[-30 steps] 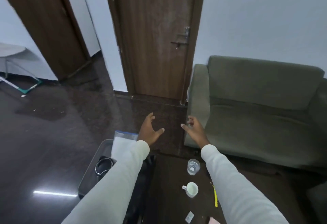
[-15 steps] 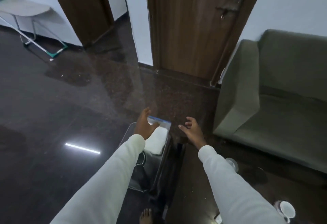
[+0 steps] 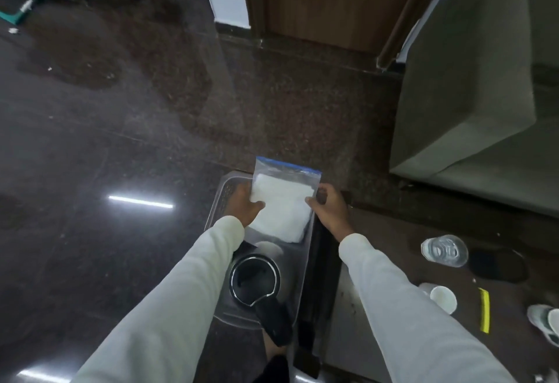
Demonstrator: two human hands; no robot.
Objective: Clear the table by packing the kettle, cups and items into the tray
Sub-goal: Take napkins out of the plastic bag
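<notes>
Both hands had closed in: left hand point(image 3: 246, 203) and right hand point(image 3: 328, 205) gripped the bag point(image 3: 282, 201) between their fingers, over the tray point(image 3: 225, 184). Kettle point(image 3: 255, 279) already packed; glass point(image 3: 444, 251) and cup point(image 3: 442, 298) remained on the counter point(image 3: 499, 301).

One head-worn camera looks steeply down and forward from close above, the tray point(image 3: 225, 189) at 6 o'clock, the door point(image 3: 326, 1) at 12, the sofa point(image 3: 472, 86) at 2.
</notes>
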